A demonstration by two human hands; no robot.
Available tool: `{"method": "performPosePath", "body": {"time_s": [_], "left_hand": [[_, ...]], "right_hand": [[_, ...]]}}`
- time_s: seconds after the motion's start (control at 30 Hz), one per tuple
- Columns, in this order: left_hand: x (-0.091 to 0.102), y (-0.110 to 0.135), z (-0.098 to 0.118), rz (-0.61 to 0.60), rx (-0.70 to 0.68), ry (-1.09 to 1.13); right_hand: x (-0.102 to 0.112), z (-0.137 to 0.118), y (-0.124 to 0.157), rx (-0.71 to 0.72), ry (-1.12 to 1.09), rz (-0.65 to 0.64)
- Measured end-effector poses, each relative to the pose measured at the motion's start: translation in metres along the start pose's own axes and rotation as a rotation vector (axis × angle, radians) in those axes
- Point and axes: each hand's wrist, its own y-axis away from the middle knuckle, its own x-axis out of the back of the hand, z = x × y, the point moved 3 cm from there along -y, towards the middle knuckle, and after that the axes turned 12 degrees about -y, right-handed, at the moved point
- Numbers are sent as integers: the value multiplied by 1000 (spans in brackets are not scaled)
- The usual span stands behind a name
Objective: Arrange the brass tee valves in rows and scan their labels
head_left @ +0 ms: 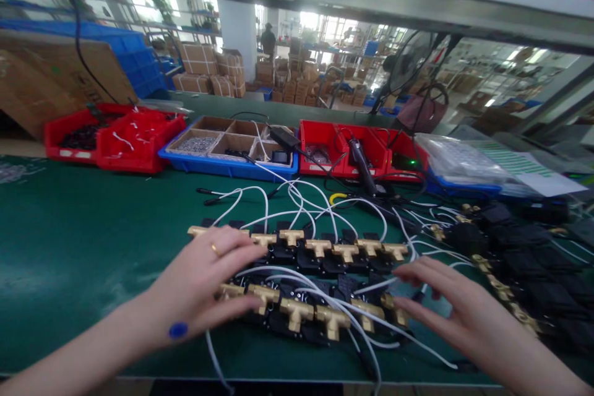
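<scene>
Head view: the left hand (pixel 199 272) comes in from the lower left, palm down, thumb and fingers spread apart over the left end of two rows of brass tee fittings (pixel 333 320) on black housings (pixel 309 262), at the centre of the frame. From the lower right, the right hand (pixel 457 297) reaches to the rows' right end, thumb and forefinger apart, its other fingers partly tucked from sight. Whether either hand touches a fitting I cannot tell. Leftmost fittings are partly hidden behind the left hand; white cables (pixel 346 311) cross the front row. Frame edges cut off both forearms.
</scene>
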Motion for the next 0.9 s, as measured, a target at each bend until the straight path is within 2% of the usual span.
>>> {"method": "performPosePath", "body": {"time_s": [0.07, 0.13, 0.2, 0.27, 0.33, 0.4, 0.57, 0.7, 0.8, 0.9], "left_hand": [[-4, -4, 47, -69, -95, 85], [-21, -17, 89, -146, -132, 124], [-43, -36, 120, -128, -162, 127], [-68, -54, 136, -129, -149, 64], [-86, -65, 142, -142, -146, -16], [-95, -69, 143, -142, -148, -43], [-96, -68, 140, -129, -14, -81], [-98, -77, 143, -174, 17, -73], [-92, -81, 143, -198, 0, -60], [-66, -67, 131, -102, -49, 60]], "right_hand": [[-14, 5, 15, -18, -15, -54], [-25, 9, 23, -16, -64, -75], [-31, 10, 26, -4, -130, -84], [-33, 7, 26, -4, -163, -80], [-33, 3, 26, -2, -175, -65], [-33, 0, 27, 11, -196, -42], [-37, 3, 25, 85, -269, 67], [-42, 6, 16, 130, -281, 140], [-44, 7, 12, 139, -270, 127], [-47, 15, 17, 128, -255, 116]]}}
